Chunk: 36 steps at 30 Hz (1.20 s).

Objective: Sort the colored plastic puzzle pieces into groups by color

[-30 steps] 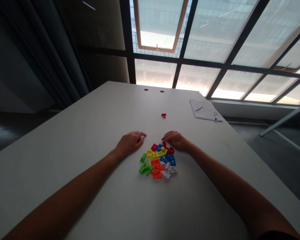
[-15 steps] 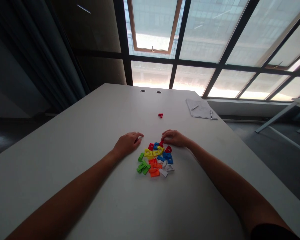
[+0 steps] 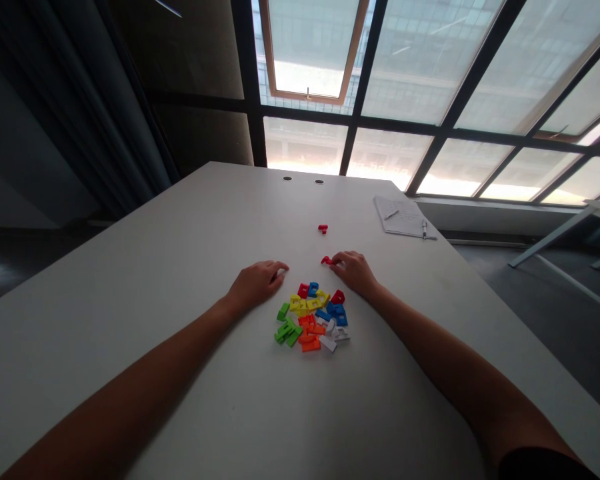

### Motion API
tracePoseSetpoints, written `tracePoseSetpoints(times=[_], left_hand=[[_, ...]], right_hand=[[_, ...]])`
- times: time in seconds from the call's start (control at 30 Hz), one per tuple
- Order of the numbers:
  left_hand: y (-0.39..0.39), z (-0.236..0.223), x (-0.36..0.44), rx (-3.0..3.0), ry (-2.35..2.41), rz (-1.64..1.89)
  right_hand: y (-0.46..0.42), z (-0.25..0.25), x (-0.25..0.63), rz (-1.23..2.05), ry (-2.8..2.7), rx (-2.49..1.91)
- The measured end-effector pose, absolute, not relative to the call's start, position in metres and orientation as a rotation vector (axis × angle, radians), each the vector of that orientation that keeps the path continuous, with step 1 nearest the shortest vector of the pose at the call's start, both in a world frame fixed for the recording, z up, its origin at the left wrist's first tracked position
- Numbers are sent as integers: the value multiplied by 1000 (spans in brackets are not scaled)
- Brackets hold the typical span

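My right hand (image 3: 353, 272) lies just beyond the pile with its fingertips on a small red plastic piece (image 3: 326, 260), which sticks out to the left of them. A loose heap of flat plastic pieces (image 3: 310, 319) in green, yellow, orange, blue, red and white sits on the table between my hands. My left hand (image 3: 256, 283) rests on the tabletop left of the heap, fingers lightly curled, holding nothing. Farther out lies another small red piece (image 3: 323, 229), apart from both hands.
The pale table (image 3: 130, 287) runs out to a far edge with two small round holes (image 3: 303, 179). A notepad (image 3: 403, 217) with a pen (image 3: 423, 229) lies at the far right corner. Large windows stand behind the table, and a dark curtain hangs at the left.
My right hand has moved away from the heap toward the far side, and a red piece from the heap's far edge has moved with it. My left hand has barely moved.
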<state>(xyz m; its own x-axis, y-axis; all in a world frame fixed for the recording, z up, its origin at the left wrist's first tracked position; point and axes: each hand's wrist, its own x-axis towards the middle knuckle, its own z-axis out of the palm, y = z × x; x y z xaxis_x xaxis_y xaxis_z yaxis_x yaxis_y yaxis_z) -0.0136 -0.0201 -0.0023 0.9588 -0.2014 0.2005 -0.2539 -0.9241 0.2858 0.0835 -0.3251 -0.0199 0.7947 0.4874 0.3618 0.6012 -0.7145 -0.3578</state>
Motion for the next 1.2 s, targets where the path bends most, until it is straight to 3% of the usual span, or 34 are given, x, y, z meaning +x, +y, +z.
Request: tracePoseSetpoints(times=[0.37, 1.2], left_hand=[[-24, -1, -11, 2822, -308, 240], [-24, 2, -12, 2811, -319, 223]], right_hand=[[-320, -17, 127, -413, -582, -2714], [-255, -15, 152, -382, -667, -2850]])
